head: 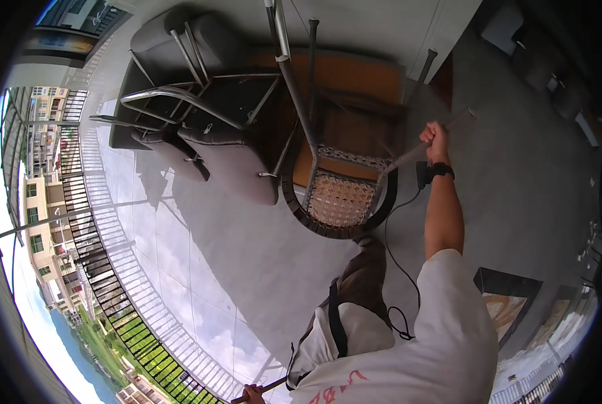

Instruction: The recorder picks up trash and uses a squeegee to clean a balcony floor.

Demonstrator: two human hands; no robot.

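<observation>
My right hand [435, 137], a dark band on its wrist, is closed around a leg of a wicker chair [342, 194]. The chair is tipped over, with several capped legs pointing up and away from me. Its curved dark rim and open-weave panel face me. Low in the view, my left hand [253, 394] grips a thin brown stick [274, 385], partly hidden by my shirt and cut off by the picture's edge. A black cable [388, 237] hangs from a small dark device [422, 174] by my right wrist.
Overturned upholstered chairs [235, 156] with metal legs lie at the left, beside the wicker chair. Behind it is an orange-brown panel [377, 76] near the wall. A black railing [99, 252] borders the glossy floor [205, 262]. Dark seats [538, 68] stand at the far right.
</observation>
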